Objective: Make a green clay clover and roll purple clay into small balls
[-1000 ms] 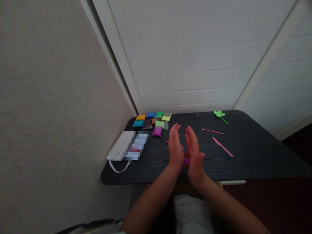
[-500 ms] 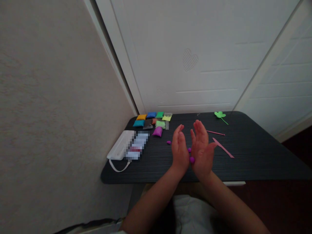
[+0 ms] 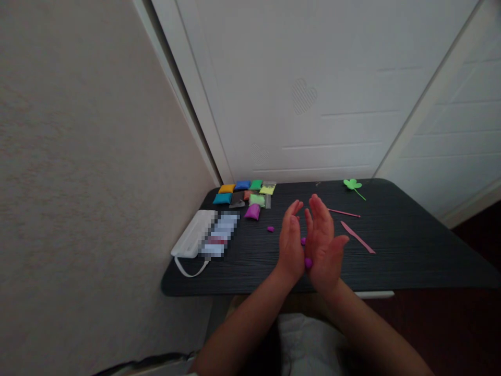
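Note:
A small ball of purple clay (image 3: pixel 308 263) is pressed between the heels of my two palms. My left hand (image 3: pixel 291 248) stands on edge with its fingers stretched upward, its palm side against the ball. Facing it, my right hand (image 3: pixel 323 248) has straight fingers and the thumb held out to the right. Behind the palms, partly hidden, a second purple clay piece (image 3: pixel 303 241) shows in the gap. Left of my left hand, a third purple clay piece (image 3: pixel 270 228) lies on the dark table (image 3: pixel 242 274).
Several colored clay packets, among them a purple packet (image 3: pixel 252 211), lie at the back left. Near them are a phone (image 3: pixel 221 235) and a white power bank (image 3: pixel 195 233) with a cable. To the right lie a pink modelling knife (image 3: pixel 358 237), a thin pink tool (image 3: pixel 344 213) and a green clover (image 3: pixel 353 184).
The clay ball has shifted slightly down between my palms. My left hand has slid a little to the right, closer to my right hand.

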Demonstrator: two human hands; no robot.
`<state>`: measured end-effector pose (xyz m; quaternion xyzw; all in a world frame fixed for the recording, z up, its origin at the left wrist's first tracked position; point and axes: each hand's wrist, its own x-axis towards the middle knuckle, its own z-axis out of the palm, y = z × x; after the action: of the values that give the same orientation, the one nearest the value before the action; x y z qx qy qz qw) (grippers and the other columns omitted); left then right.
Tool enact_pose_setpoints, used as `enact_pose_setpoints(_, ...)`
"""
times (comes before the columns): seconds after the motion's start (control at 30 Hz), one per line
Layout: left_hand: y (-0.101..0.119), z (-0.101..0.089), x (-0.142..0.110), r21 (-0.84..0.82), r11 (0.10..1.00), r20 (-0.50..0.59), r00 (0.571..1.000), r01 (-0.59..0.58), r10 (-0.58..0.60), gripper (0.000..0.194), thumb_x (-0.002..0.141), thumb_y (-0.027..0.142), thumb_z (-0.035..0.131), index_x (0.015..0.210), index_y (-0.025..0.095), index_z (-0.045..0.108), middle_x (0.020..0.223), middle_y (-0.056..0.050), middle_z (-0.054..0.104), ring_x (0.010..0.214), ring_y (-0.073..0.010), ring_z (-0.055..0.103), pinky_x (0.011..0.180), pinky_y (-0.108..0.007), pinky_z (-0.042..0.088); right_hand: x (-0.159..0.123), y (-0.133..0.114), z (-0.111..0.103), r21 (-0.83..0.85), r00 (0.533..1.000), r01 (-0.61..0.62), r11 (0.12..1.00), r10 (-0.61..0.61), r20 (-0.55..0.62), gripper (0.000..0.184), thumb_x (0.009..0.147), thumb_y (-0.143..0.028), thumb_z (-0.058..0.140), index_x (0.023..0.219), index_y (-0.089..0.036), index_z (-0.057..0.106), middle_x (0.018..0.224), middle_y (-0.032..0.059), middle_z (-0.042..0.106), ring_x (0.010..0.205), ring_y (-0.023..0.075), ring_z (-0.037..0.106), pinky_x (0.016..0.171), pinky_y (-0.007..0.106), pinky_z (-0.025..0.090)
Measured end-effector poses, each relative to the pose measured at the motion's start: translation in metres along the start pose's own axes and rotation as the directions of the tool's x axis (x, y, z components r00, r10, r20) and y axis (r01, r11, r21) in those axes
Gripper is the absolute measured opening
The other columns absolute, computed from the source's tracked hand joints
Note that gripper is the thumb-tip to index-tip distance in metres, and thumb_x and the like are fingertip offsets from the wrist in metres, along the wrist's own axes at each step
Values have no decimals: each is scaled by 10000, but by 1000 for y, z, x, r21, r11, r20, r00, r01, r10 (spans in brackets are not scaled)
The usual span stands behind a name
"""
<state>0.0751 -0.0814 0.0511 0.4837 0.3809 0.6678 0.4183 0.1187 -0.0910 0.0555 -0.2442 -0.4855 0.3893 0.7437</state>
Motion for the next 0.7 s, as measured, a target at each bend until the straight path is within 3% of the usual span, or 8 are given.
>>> enact_pose_setpoints(0.5, -4, 0, 1, 37, 997, 37, 997, 65, -67, 456, 861, 453, 195, 1174, 238, 447, 1271, -48, 449, 1198, -162, 367, 1002, -352, 262, 1, -4, -1, -188, 995, 98, 977, -90, 47, 689, 762, -641, 32, 1272, -275, 315, 1396, 7, 237, 1295, 213, 170, 1043, 481, 140)
enact_pose_setpoints(0.7, -3, -1, 2, -3, 997, 51, 996, 72, -71, 477, 862, 461, 161, 1181, 241, 438, 1271, -44, 449, 1192, -157, 376, 1000, -341, 269, -3, 4, -5, -213, 997, 54, 975, -43, 56, 653, 781, -620, 61, 1281, -272, 298, 1395, 12, 242, 1295, 201, 172, 1047, 466, 147)
